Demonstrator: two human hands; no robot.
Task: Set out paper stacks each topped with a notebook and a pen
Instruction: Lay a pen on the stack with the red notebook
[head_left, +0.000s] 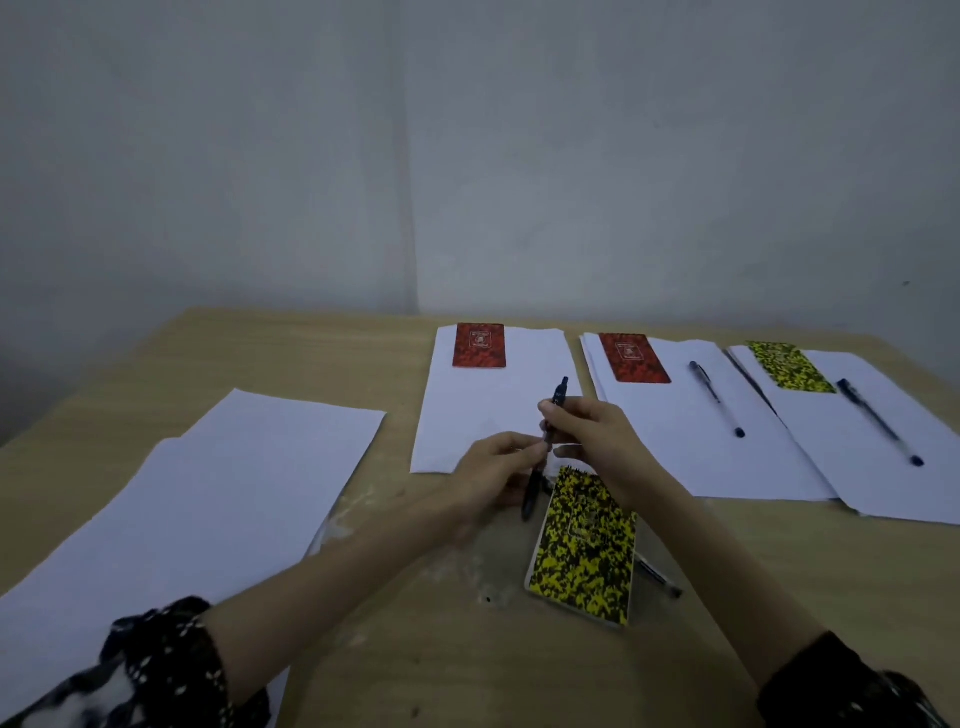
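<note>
My right hand (592, 436) grips a dark pen (560, 391) above the near edge of the middle paper stack (483, 410), which carries a red notebook (479, 345). My left hand (493, 473) pinches the same pen lower down; its tip (529, 506) points toward me. A yellow-black notebook (584, 553) lies on the bare table just below my hands, with another pen (660, 577) partly hidden under it. To the right, one stack (691, 447) bears a red notebook (634, 358) and a pen (717, 397). The far-right stack (883, 467) has a yellow notebook (789, 366) and pen (880, 421).
A large bare paper stack (182, 509) lies at the left, overlapping sheets reaching the table's near edge. The wooden table (467, 665) ends at a grey wall behind. Dark patterned sleeves cover both forearms at the bottom corners.
</note>
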